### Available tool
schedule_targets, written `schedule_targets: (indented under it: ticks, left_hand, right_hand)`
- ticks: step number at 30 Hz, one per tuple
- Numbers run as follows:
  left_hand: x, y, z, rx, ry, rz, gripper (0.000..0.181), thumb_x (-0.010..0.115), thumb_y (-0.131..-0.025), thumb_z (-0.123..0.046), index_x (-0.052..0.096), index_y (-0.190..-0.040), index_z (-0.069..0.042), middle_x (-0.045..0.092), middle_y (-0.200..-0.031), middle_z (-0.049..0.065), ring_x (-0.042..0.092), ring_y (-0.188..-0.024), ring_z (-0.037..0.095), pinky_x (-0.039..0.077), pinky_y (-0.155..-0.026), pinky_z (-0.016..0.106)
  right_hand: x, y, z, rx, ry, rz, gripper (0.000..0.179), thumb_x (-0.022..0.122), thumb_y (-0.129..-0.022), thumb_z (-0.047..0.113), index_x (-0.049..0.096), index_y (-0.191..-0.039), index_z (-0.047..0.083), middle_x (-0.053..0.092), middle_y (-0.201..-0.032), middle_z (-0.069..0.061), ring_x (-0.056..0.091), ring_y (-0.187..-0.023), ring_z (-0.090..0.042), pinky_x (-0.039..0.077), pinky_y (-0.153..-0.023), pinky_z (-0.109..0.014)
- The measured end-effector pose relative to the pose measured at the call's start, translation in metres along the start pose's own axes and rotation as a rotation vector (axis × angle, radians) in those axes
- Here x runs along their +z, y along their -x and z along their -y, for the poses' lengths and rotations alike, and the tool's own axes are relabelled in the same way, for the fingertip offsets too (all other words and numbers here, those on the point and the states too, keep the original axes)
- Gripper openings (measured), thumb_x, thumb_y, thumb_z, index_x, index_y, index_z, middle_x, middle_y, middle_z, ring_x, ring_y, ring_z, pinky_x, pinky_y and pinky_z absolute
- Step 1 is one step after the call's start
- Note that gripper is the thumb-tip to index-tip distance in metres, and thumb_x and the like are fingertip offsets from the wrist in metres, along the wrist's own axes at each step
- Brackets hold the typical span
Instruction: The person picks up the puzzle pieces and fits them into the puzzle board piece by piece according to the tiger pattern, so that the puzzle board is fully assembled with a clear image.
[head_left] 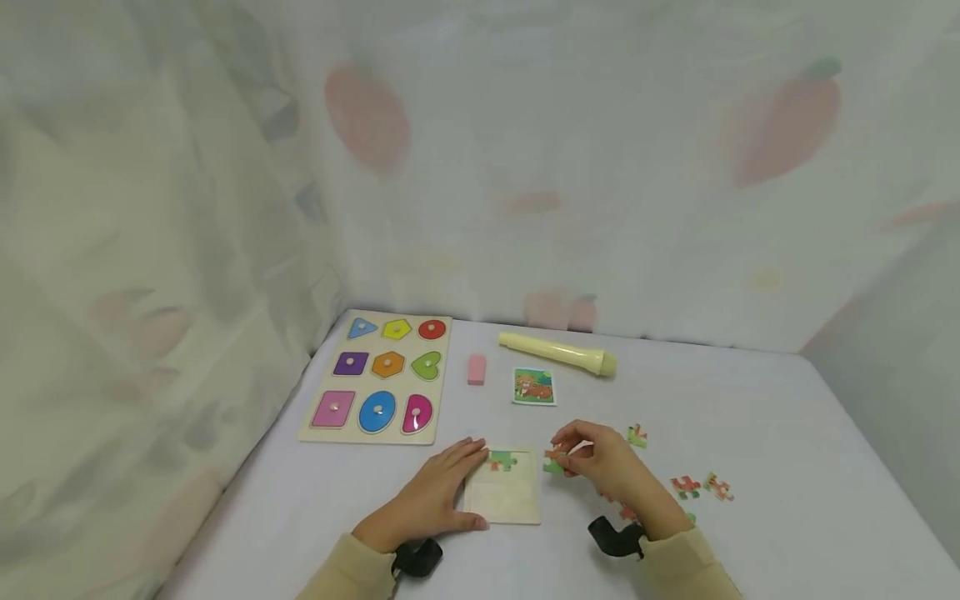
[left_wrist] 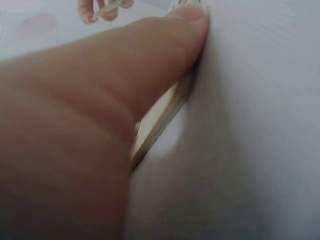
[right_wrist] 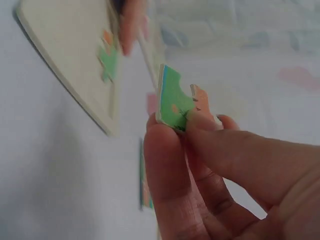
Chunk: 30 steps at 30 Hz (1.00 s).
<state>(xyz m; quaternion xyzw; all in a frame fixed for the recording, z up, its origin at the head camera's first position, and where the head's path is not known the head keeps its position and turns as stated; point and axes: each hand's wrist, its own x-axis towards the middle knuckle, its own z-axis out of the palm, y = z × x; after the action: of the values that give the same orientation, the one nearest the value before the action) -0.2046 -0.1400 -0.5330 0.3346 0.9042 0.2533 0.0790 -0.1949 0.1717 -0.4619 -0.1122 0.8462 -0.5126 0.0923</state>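
My left hand [head_left: 442,492] rests along the left side of a small pale wooden puzzle tray [head_left: 504,500], its fingers stretched at the top left corner and its thumb by the lower left one. In the left wrist view the thumb [left_wrist: 145,55] covers much of the tray's edge. One green and orange piece [head_left: 506,460] lies inside the tray near its top edge. Just right of the tray, my right hand [head_left: 611,462] pinches a jigsaw piece [right_wrist: 172,100] between thumb and fingers, raised above the table. This piece is green and orange with a blue strip along one edge.
Loose jigsaw pieces [head_left: 686,487] lie to the right, some partly hidden under the right forearm. Behind the tray are a picture card [head_left: 534,387], a pink block [head_left: 477,369] and a pale yellow tube [head_left: 558,352]. A shape puzzle board [head_left: 405,392] lies at the left.
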Motion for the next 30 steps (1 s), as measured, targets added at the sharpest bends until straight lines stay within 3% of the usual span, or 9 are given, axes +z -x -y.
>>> schedule_targets:
  ticks: [7,12,16,21,26,30]
  left_hand:
    - [-0.003,-0.001,-0.003,-0.012,0.000,0.012,0.102,0.081,-0.086,-0.060,0.037,-0.163,-0.010,0.029,-0.171,0.002,0.021,-0.158,0.028,0.025,-0.123,0.058]
    - [-0.004,0.000,-0.004,-0.020,-0.010,0.010,0.103,0.082,-0.085,-0.059,0.036,-0.163,-0.010,0.029,-0.171,0.002,0.022,-0.158,0.027,0.026,-0.123,0.057]
    - [-0.003,0.000,-0.004,-0.016,0.003,-0.001,0.104,0.084,-0.084,-0.058,0.036,-0.163,-0.010,0.030,-0.171,0.003,0.022,-0.158,0.027,0.026,-0.124,0.057]
    - [-0.004,0.000,-0.004,-0.016,0.025,-0.024,0.108,0.087,-0.081,-0.056,0.035,-0.163,-0.008,0.029,-0.171,0.005,0.022,-0.158,0.028,0.026,-0.123,0.057]
    - [-0.004,0.001,-0.005,-0.049,-0.047,-0.057,0.114,0.088,-0.077,-0.061,0.036,-0.162,-0.006,0.032,-0.168,0.007,0.027,-0.155,0.028,0.030,-0.122,0.055]
    - [-0.003,0.001,-0.008,-0.099,-0.087,-0.054,0.117,0.087,-0.075,-0.064,0.035,-0.163,-0.006,0.037,-0.166,0.007,0.031,-0.152,0.026,0.031,-0.122,0.052]
  right_hand:
    - [0.030,-0.009,0.001,-0.088,0.144,0.058,0.017,0.073,-0.098,0.008,0.078,-0.114,0.008,0.075,-0.100,0.004,0.064,-0.086,-0.016,0.053,-0.069,-0.026]
    - [0.042,-0.020,0.006,-0.111,0.140,0.060,0.018,0.072,-0.099,0.006,0.076,-0.116,0.007,0.073,-0.097,0.002,0.067,-0.086,-0.016,0.057,-0.070,-0.028]
    - [0.048,-0.032,0.010,-0.124,0.146,0.041,0.025,0.074,-0.094,-0.004,0.073,-0.117,0.005,0.071,-0.101,-0.002,0.069,-0.087,-0.016,0.060,-0.072,-0.030]
    - [0.052,-0.045,0.014,-0.150,0.223,0.054,0.022,0.078,-0.089,-0.006,0.074,-0.106,0.007,0.073,-0.099,0.001,0.067,-0.090,-0.015,0.057,-0.078,-0.029]
    - [0.054,-0.055,0.019,-0.161,0.239,0.130,0.015,0.076,-0.094,0.002,0.082,-0.105,0.009,0.071,-0.095,0.004,0.063,-0.091,-0.013,0.054,-0.080,-0.029]
    - [0.062,-0.064,0.017,-0.155,0.246,0.170,0.016,0.078,-0.092,0.000,0.080,-0.106,0.007,0.069,-0.088,0.005,0.062,-0.084,-0.012,0.054,-0.075,-0.026]
